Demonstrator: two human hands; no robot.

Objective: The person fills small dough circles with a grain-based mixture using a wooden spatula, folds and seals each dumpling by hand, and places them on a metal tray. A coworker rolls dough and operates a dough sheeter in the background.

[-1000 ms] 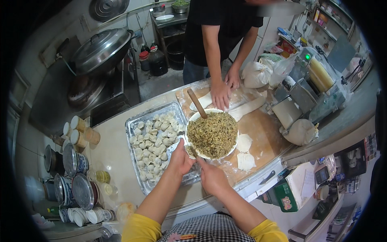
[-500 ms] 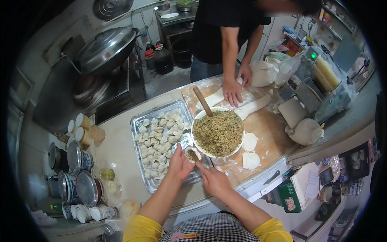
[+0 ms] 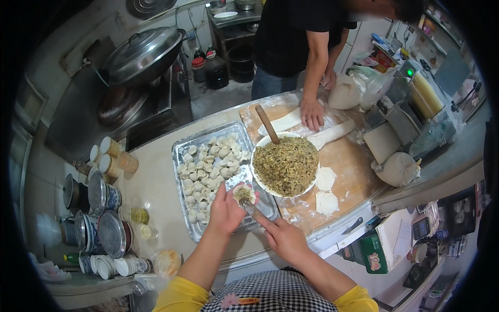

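My left hand [image 3: 224, 212] cups a round dumpling wrapper [image 3: 243, 193] with a little filling on it. In my right hand [image 3: 287, 239] is a narrow spatula [image 3: 255, 212], its tip pressed to the filling. Both hands are over the near right corner of a metal tray [image 3: 180, 179], where several rows of folded dumplings [image 3: 208, 169] lie. Just beyond the wrapper stands a white bowl [image 3: 253, 174] heaped with green-brown filling [image 3: 286, 165]. A wooden handle [image 3: 267, 124] sticks up from the bowl's far left side. Two flat wrappers [image 3: 326, 191] lie right of the bowl.
Across the floured board [image 3: 358, 171], a co-worker's hand [image 3: 312, 113] presses on a long dough strip [image 3: 286, 122]. A dough machine [image 3: 400, 125] stands right, with a dough lump [image 3: 397, 169] before it. Lidded pots [image 3: 112, 242] and jars [image 3: 127, 162] line the left side.
The view has shifted slightly. My left palm has opened out under the wrapper, and the spatula's tip now lies on its filling. The co-worker's hands have shifted a little along the dough.
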